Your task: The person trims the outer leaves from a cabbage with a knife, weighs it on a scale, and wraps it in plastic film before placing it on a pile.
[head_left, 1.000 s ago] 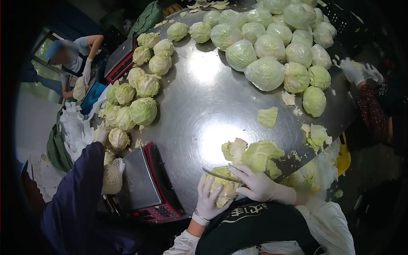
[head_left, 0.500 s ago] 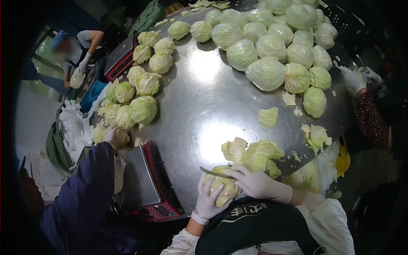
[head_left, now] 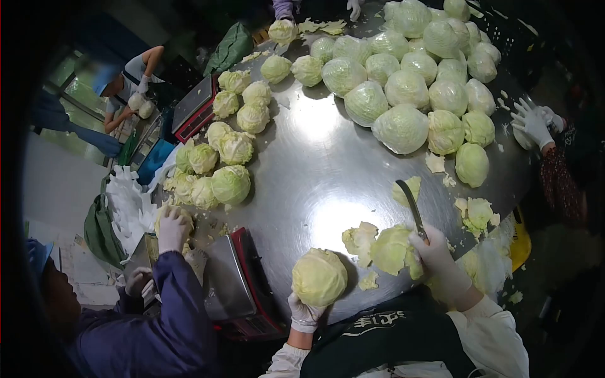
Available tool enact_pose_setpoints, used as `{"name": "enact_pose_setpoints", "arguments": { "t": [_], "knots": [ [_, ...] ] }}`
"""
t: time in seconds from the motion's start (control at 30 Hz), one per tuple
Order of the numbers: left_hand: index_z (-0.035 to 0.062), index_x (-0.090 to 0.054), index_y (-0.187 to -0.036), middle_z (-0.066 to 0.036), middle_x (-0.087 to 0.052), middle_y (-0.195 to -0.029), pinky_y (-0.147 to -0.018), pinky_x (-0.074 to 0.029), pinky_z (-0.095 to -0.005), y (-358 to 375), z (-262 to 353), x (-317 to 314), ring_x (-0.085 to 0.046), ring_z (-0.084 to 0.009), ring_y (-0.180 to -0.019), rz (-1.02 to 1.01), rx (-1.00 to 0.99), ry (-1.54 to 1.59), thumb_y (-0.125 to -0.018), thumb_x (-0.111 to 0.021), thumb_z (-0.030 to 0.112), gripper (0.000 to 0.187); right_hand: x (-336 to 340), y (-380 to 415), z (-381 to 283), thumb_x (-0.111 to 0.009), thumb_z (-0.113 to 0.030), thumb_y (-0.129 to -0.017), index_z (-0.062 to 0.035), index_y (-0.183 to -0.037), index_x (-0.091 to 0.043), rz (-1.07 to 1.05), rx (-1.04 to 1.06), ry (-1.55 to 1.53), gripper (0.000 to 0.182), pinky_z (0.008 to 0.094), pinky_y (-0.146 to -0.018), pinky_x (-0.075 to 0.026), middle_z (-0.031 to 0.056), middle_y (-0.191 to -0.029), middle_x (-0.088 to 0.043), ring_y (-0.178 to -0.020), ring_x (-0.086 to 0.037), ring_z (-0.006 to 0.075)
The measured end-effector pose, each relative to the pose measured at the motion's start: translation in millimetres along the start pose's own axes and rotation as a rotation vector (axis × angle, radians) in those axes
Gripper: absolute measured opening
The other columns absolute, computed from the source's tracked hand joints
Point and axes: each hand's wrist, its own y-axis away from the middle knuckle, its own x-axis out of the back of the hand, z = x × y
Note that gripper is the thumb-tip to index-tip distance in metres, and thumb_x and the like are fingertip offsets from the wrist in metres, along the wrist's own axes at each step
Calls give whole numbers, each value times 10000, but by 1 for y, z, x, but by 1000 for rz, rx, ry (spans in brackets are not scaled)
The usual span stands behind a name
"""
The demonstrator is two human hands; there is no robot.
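My left hand (head_left: 305, 310), in a white glove, holds up a pale green cabbage (head_left: 319, 277) from below at the table's near edge. In my gloved right hand (head_left: 433, 247) is a knife (head_left: 411, 208), its curved dark blade pointing up and away from the cabbage. Between the two hands lie cut-off leaves (head_left: 392, 249) on the metal table (head_left: 283, 189). Another loose leaf (head_left: 407, 191) is partly behind the blade.
Wrapped cabbages (head_left: 401, 128) are piled at the far right, unwrapped ones (head_left: 230, 184) at the left. A red-framed scale (head_left: 230, 286) stands near left, beside a co-worker in a purple sleeve (head_left: 183, 302). Another co-worker's gloved hands (head_left: 534, 123) are at the right edge.
The knife has moved right, off the cabbage, and now points upward. The cabbage shows its rounded side, held by my left hand alone. A co-worker's hand with a cabbage has appeared at the top.
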Motion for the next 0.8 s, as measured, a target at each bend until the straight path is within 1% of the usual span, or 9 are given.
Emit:
{"name": "enact_pose_setpoints", "arguments": {
  "t": [0.07,0.23,0.33,0.43,0.5,0.57,0.7,0.77,0.8],
  "knots": [
    [229,-313,-1577,-106,-340,-1617,-1144,-346,-678,-9,-3,-1,-359,-398,-1462,-35,54,317,-701,-853,494,1062,-1,6,8,-640,-110,-944,24,-1263,-642,-30,14,51,346,220,-488,-430,-24,-695,-582,-515,-513,45],
    [207,-331,-1566,-134,-370,-1591,-1094,-390,-701,-68,32,-29,-396,-411,-1433,-61,-245,80,-782,-809,437,947,-21,34,2,-622,-60,-939,29,-1316,-565,-110,-82,19,392,240,-495,-465,17,-740,-613,-534,-566,71],
    [163,-388,-1508,-176,-465,-1489,-976,-518,-662,-122,63,-21,-484,-428,-1348,188,-294,45,-838,-758,391,798,-26,60,26,-606,-54,-970,30,-1308,-534,-291,-107,-102,355,247,-518,-493,43,-806,-649,-573,-593,83],
    [220,-445,-1455,-147,-514,-1411,-868,-520,-698,-161,98,-30,-559,-419,-1237,472,-426,-142,-792,-786,394,766,-22,80,45,-627,-50,-967,24,-1397,-456,-549,-134,-139,468,214,-639,-495,111,-982,-716,-717,-630,87],
    [240,-485,-1417,-122,-538,-1374,-825,-511,-706,-188,116,-17,-575,-406,-1198,591,-502,-178,-755,-812,402,756,-12,83,54,-663,-74,-960,36,-1318,-543,-438,-163,-185,393,249,-716,-519,99,-1026,-730,-787,-643,107],
    [248,-505,-1402,-115,-548,-1366,-803,-514,-711,-216,132,19,-590,-403,-1167,649,-602,-336,-738,-832,423,761,-13,85,44,-671,-99,-961,26,-1170,-645,-638,44,53,245,302,-761,-531,67,-1049,-740,-818,-652,135],
    [81,-358,-1539,-253,-469,-1442,-1003,-487,-527,-217,136,15,-515,-400,-1285,876,-646,-687,-806,-830,442,944,-23,63,1,-683,-217,-915,-118,-1224,-688,-426,25,475,324,385,-1069,-440,72,-1188,-699,-1173,-623,238],
    [60,-215,-1597,-277,-321,-1545,-1111,-408,-477,-187,123,-24,-427,-411,-1366,940,-704,-814,-863,-785,433,1002,-46,30,25,-669,-282,-876,-146,-1190,-700,-290,419,773,344,507,-1163,-324,68,-1313,-631,-1319,-509,282],
    [42,-224,-1582,-257,-264,-1567,-1100,-428,-486,-187,118,-19,-405,-391,-1386,937,-862,-888,-926,-736,338,883,-56,17,29,-669,-282,-876,-146,-1190,-700,-271,414,764,344,507,-1163,-324,68,-1313,-631,-1319,-509,282]
  ]
}}
